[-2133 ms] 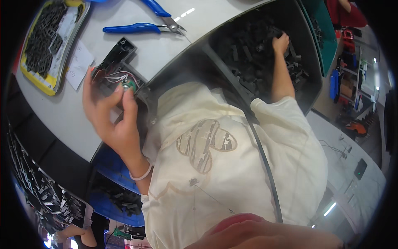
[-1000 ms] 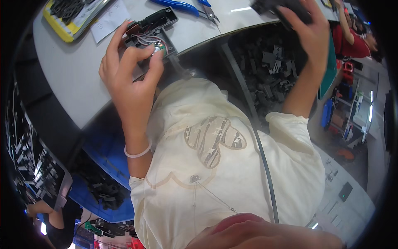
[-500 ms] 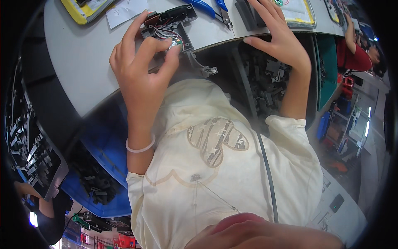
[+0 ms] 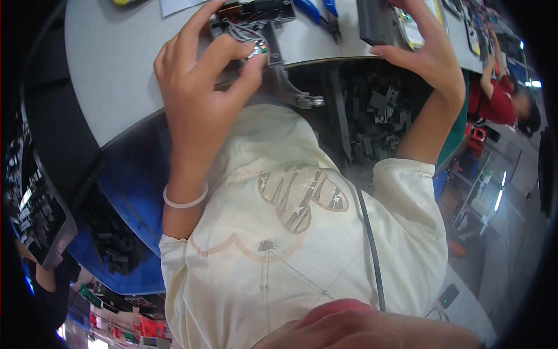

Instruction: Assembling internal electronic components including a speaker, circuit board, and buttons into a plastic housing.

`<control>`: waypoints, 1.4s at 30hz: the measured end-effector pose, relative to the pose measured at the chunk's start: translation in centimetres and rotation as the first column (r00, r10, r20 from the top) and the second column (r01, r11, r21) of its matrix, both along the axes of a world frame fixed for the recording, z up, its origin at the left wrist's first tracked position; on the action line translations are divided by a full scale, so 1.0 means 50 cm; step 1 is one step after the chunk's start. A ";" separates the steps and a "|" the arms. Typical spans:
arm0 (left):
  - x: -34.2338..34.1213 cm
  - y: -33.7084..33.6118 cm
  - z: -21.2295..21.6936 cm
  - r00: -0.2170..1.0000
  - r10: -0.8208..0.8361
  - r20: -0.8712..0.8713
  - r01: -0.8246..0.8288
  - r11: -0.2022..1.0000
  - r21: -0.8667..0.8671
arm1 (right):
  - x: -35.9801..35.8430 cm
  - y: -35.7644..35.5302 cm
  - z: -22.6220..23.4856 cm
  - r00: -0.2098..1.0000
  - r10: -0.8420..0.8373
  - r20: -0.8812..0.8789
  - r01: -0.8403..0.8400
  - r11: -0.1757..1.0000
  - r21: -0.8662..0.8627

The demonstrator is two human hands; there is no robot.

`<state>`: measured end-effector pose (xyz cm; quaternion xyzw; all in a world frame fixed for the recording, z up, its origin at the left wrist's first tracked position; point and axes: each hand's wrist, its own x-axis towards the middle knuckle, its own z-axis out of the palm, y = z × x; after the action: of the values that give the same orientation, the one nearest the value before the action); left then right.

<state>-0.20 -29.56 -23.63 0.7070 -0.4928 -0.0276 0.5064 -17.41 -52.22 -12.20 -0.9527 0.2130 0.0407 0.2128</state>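
Note:
My left hand [image 4: 212, 87] pinches a small round green circuit board [image 4: 258, 51] between thumb and index finger, at an opened black housing [image 4: 273, 36] with a tangle of thin wires [image 4: 241, 30]. The index finger lies along the housing's left side. A curved grey arm with a metallic tip [image 4: 305, 100] sticks out from the housing over the table edge. My right hand [image 4: 433, 55] holds a dark grey rectangular cover [image 4: 375, 23], with the thumb at its near edge; the upper fingers are partly cut off by the frame.
Blue-handled cutters [image 4: 325, 17] lie on the white table [image 4: 110, 70] between my hands. Below the table edge is a bin of dark loose parts [image 4: 378, 110]. Blue tubs [image 4: 131, 192] and a tray of parts [image 4: 38, 203] stand at left. Another person in red [image 4: 494, 102] is at far right.
The view has shifted, so table items sit higher and further right. My right hand and the grey cover have moved right, and the cover has turned. The left hand keeps its pinch.

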 end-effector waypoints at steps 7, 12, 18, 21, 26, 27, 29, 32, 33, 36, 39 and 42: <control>-0.022 0.017 -0.012 0.976 0.110 0.187 -0.119 0.992 0.037 | 0.104 0.061 -0.059 0.809 0.348 0.474 -0.429 0.901 0.070; -0.050 0.017 -0.076 0.874 0.333 0.354 -0.297 0.942 -0.154 | 0.126 0.088 -0.045 0.849 0.322 0.418 -0.379 0.924 0.059; -0.056 0.028 -0.091 0.753 0.395 0.526 -0.362 0.916 -0.169 | 0.135 0.086 -0.077 0.822 0.460 0.335 -0.461 0.884 -0.081; -0.059 0.023 -0.100 0.723 0.446 0.527 -0.401 0.893 -0.205 | 0.134 0.091 -0.085 0.772 0.504 0.387 -0.502 0.857 -0.116; -0.065 0.019 -0.112 0.689 0.498 0.526 -0.448 0.864 -0.231 | 0.137 0.091 -0.079 0.771 0.534 0.347 -0.509 0.844 -0.169; -0.064 0.019 -0.112 0.685 0.499 0.531 -0.444 0.863 -0.239 | 0.134 0.091 -0.083 0.772 0.510 0.378 -0.491 0.858 -0.154; -0.064 0.021 -0.114 0.702 0.485 0.523 -0.435 0.872 -0.225 | 0.141 0.099 -0.080 0.771 0.488 0.410 -0.481 0.867 -0.129; -0.059 0.024 -0.115 0.719 0.466 0.516 -0.410 0.884 -0.226 | 0.153 0.112 -0.063 0.731 0.589 0.346 -0.543 0.808 -0.228; -0.057 0.024 -0.115 0.719 0.458 0.523 -0.392 0.888 -0.239 | 0.141 0.104 -0.071 0.770 0.549 0.325 -0.512 0.836 -0.198; -0.051 0.025 -0.121 0.736 0.434 0.519 -0.347 0.901 -0.261 | 0.135 0.094 -0.080 0.804 0.508 0.307 -0.486 0.861 -0.151; -0.052 0.027 -0.129 0.716 0.434 0.547 -0.335 0.901 -0.275 | 0.141 0.113 -0.041 0.858 0.465 0.219 -0.466 0.883 -0.053; -0.050 0.028 -0.123 0.709 0.438 0.553 -0.336 0.899 -0.281 | 0.140 0.140 -0.048 0.898 0.406 0.167 -0.405 0.913 -0.042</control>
<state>-2.72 -28.18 -29.80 0.7231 -0.4688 0.3454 0.3716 -10.40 -45.24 -14.57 -0.9767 -0.0091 0.0010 0.2142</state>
